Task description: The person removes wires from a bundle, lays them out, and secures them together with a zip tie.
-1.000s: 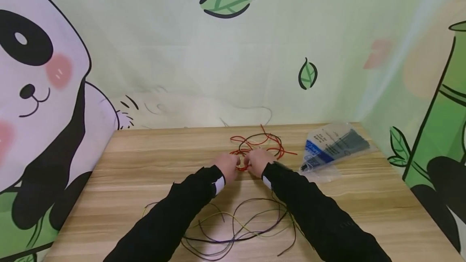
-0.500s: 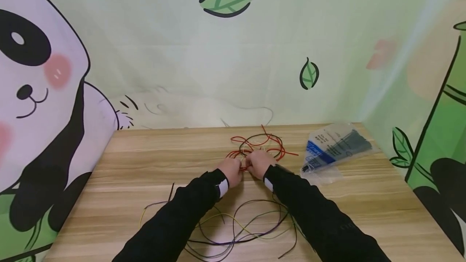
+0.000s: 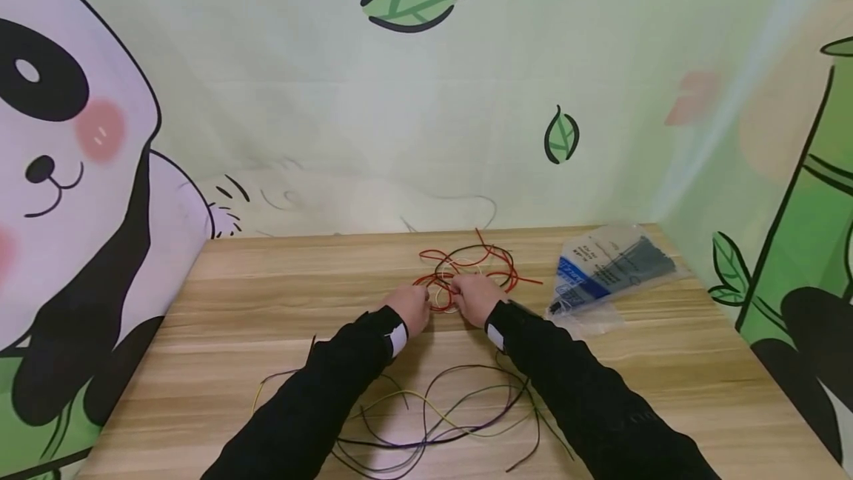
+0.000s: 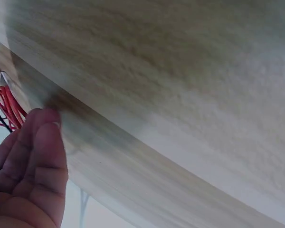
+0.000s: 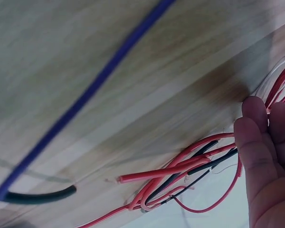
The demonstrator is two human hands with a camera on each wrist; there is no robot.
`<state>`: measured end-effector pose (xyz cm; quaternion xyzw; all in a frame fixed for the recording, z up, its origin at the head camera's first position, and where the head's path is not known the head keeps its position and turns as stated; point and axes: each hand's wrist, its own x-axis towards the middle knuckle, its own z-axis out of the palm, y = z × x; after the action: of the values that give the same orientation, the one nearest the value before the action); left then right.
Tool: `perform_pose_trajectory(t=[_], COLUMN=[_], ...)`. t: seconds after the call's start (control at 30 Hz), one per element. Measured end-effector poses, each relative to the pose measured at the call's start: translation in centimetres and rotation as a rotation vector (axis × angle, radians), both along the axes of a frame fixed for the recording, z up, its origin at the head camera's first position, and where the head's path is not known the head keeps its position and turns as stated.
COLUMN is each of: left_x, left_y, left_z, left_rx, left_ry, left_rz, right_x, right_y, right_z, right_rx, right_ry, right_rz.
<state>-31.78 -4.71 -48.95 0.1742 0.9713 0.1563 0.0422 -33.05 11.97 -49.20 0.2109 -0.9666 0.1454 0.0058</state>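
A tangled bundle of red wires, with a black wire and a thin white one among them, lies near the table's back edge. My left hand is at the near left side of the bundle, fingers curled where the red strands run in behind them in the left wrist view. Facing it, my right hand grips the near part of the coil, its fingertips by the white wire and red strands. Loose red ends and dark ones trail beside the right hand. Palms and fingers partly hide the gripped section.
Looser yellow, green, purple and dark wires sprawl over the near table, under and between my forearms. A blue wire and a green wire end cross the right wrist view. A clear printed plastic bag lies right of the bundle.
My left hand has shifted slightly left, so the gap between the hands is wider and more of the red coil shows there. My right hand stays nearly in place.
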Motion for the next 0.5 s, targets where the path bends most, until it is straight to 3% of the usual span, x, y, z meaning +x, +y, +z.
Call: perform_pose_trajectory(t=[0.2,0.5], left_x=[0.7,0.9], left_y=[0.2,0.9], left_z=[1.0,0.6], left_rx=[0.111,0.061], left_ry=[0.018,0.143], left_rz=[0.031,-0.050], right_x=[0.2,1.0], right_y=[0.1,-0.2], right_z=[0.2,0.9], right_rx=[0.034,0.064], right_ry=[0.024,-0.004], right_rz=[0.035,0.037])
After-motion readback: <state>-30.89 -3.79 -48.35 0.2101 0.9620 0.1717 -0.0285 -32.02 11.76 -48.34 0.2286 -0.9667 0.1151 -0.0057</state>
